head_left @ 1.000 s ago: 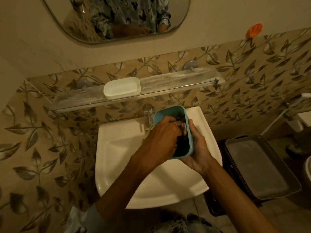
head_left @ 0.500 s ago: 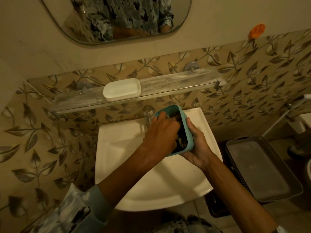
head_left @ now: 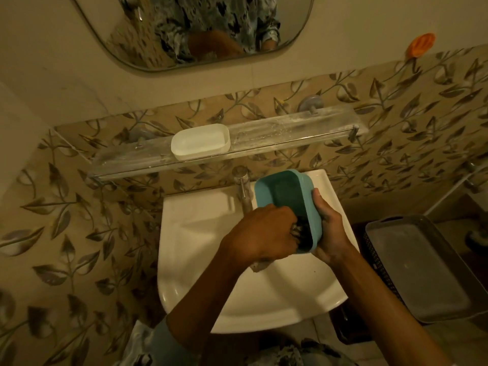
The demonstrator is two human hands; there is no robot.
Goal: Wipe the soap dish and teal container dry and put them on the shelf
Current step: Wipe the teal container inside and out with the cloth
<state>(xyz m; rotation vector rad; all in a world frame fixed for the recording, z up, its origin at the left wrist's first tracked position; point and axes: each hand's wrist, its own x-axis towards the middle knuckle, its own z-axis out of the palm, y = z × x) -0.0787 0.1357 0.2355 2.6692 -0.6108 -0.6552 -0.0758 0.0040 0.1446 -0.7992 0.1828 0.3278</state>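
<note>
The teal container (head_left: pixel 280 191) is held tilted over the white sink (head_left: pixel 206 223), its opening facing left. My right hand (head_left: pixel 330 228) grips its right wall from outside. My left hand (head_left: pixel 264 233) is curled round a dark cloth (head_left: pixel 301 231) and presses it into the container's near end. A bit of the cloth hangs below that hand. The white soap dish (head_left: pixel 200 142) sits on the glass shelf (head_left: pixel 290 133), left of its middle.
A chrome tap (head_left: pixel 244 188) stands just left of the container. A dark basket with a grey lid (head_left: pixel 417 270) stands right of the sink. A mirror (head_left: pixel 192 30) hangs above the shelf. An orange hook (head_left: pixel 420 46) is on the wall at upper right.
My left hand has slid with the cloth from the container's far end toward its near end. More of the teal inside now shows. The right hand's hold is unchanged.
</note>
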